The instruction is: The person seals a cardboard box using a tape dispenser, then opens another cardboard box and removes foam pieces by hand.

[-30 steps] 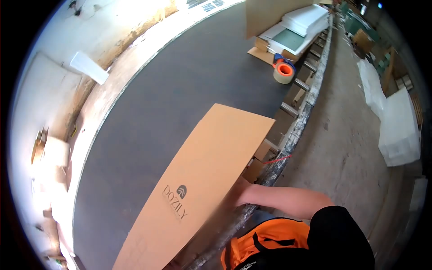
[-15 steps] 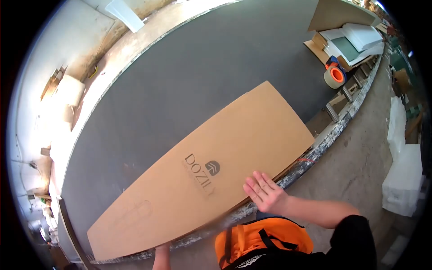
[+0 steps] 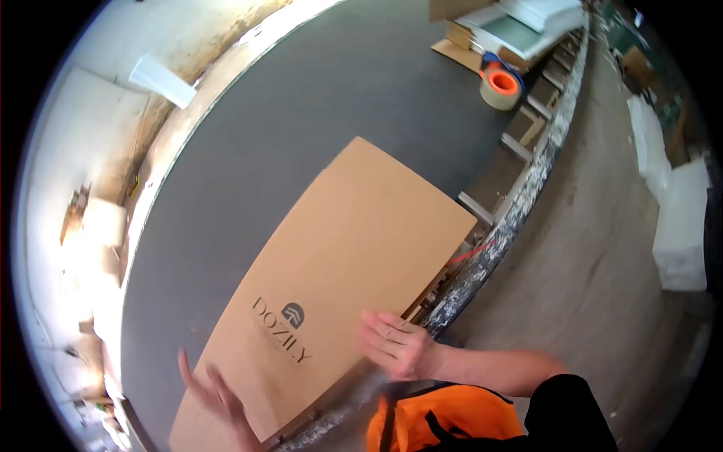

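A long flat cardboard box [image 3: 354, 233] with "DOZILY" and a logo printed on it lies on the dark grey table. My right hand [image 3: 399, 346] is at the box's near edge, its fingers extended and slightly bent, slightly blurred; it grips nothing that I can see. Over the lower left part of the box is my left hand [image 3: 218, 399], smeared by motion, with the fingers apart and nothing in them. Whether either hand touches the cardboard I cannot tell.
A tape roll with an orange core [image 3: 501, 87] sits at the table's far right, beside an open carton [image 3: 456, 34] with white foam [image 3: 538, 11]. Metal rollers [image 3: 516, 147] line the rough side rail [image 3: 520, 211]. White foam sheets [image 3: 678, 241] stand along the floor at right.
The view has turned, so the box appears steeper and lower left. My left hand has come up from below the box's near edge to above it. My right hand stays near that edge.
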